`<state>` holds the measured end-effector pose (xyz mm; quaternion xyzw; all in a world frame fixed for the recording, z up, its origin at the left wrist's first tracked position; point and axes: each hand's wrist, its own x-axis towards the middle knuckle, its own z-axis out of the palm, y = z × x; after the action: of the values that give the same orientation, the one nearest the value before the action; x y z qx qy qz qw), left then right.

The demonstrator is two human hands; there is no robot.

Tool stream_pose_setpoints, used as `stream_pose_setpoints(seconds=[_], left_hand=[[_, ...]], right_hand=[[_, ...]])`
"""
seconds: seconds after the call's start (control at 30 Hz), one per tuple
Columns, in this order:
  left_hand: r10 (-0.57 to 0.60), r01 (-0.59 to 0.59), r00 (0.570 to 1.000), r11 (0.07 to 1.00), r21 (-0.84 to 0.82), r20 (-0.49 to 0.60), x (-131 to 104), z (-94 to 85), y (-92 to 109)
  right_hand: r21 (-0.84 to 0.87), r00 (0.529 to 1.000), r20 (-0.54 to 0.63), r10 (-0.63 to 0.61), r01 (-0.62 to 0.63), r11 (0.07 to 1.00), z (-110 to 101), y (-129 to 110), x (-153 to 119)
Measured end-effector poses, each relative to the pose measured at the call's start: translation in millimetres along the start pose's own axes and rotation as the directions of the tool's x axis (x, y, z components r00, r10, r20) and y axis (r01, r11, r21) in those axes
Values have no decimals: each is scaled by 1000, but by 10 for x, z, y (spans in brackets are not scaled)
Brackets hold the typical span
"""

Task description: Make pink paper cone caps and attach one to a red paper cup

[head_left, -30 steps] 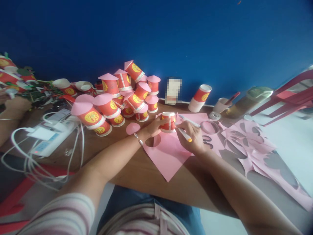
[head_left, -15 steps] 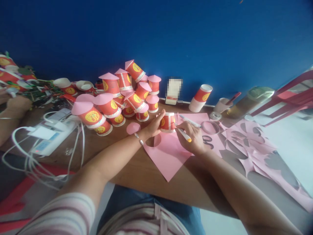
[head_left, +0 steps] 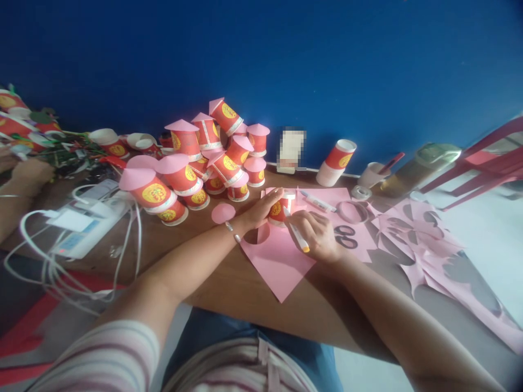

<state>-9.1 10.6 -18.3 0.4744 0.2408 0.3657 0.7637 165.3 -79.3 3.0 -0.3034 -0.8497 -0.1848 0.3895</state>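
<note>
Head view, dial centred on the cup. Item: red-and-white paper cup, upright over pink paper sheet; just turned, white seam shifted rightward, presenting, as judged, a different stretch of wall to the pen. Left hand: fingers along cup's 9-to-11 o'clock side; closure cannot be told. Right hand, 4 o'clock: fingers pinched round orange-ended white pen, tip shifted leftward to cup's front. Stacked pink-topped cups: 10 o'clock.
</note>
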Motion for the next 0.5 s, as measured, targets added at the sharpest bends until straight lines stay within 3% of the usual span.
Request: stream_pose_setpoints(seconds=[0.5], left_hand=[[5,-6,1000,998,61,20,1,13,-19]], right_hand=[[-51,999,29,26,-25,998,37,3,-29]])
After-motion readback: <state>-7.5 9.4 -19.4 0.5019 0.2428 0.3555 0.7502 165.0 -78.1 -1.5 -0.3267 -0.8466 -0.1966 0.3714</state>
